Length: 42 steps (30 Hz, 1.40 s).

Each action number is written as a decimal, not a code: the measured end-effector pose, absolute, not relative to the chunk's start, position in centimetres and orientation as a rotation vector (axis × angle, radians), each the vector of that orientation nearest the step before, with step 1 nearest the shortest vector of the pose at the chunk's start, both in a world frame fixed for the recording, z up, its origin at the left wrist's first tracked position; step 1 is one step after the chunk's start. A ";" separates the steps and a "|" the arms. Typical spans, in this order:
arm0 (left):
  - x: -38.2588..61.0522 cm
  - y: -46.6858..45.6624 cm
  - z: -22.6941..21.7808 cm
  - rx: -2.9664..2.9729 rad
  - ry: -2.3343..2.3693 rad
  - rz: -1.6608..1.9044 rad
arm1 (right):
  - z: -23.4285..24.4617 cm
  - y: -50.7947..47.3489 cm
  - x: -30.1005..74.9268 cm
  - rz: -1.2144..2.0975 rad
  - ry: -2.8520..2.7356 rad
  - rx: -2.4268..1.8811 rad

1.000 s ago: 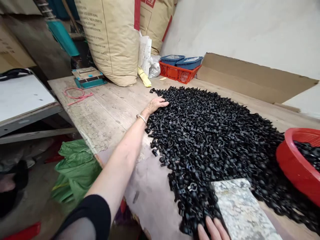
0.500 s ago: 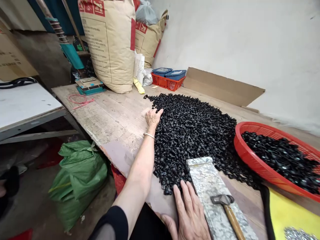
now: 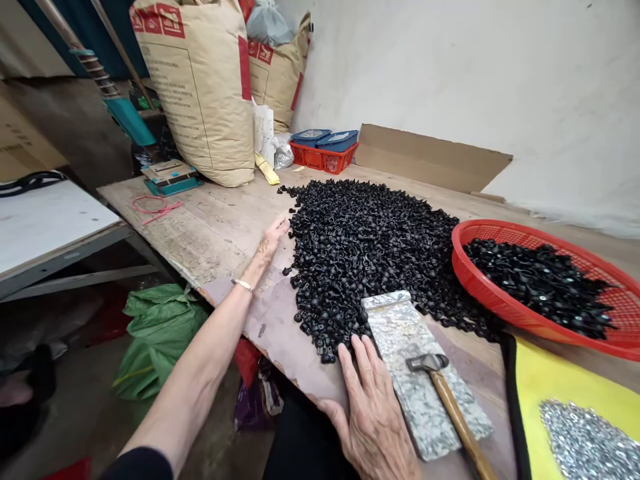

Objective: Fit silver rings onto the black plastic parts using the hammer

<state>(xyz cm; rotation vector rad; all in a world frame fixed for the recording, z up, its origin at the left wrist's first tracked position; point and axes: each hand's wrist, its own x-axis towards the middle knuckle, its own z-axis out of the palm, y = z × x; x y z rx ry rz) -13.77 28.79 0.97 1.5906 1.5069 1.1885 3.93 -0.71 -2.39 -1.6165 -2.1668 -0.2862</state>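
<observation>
A wide heap of small black plastic parts (image 3: 370, 247) covers the middle of the wooden table. My left hand (image 3: 275, 235), with a bracelet at the wrist, reaches out along the heap's left edge, its fingers extended and partly turned from view. I see nothing in it. Closer to me, my right hand (image 3: 373, 413) lies flat with fingers stretched, its fingertips at the near end of the heap. Just right of it is a speckled stone slab (image 3: 415, 360), on which a wooden-handled hammer (image 3: 453, 407) rests.
At the right stands a red plastic basket (image 3: 477, 280) of black parts. Small metal pieces (image 3: 585, 433) lie on a yellow sheet (image 3: 545, 373). Further back are a large paper sack (image 3: 200, 100), a red crate (image 3: 320, 160) with blue boxes and a cardboard strip (image 3: 430, 157) along the wall.
My left hand has moved left, off the heap to its edge, and its fingers have straightened. My right hand stays flat beside the slab. The view has shifted slightly.
</observation>
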 end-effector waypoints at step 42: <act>-8.9 11.3 0.2 1.787 1.699 1.263 | -2.4 -2.9 5.7 -0.171 -1.584 -1.314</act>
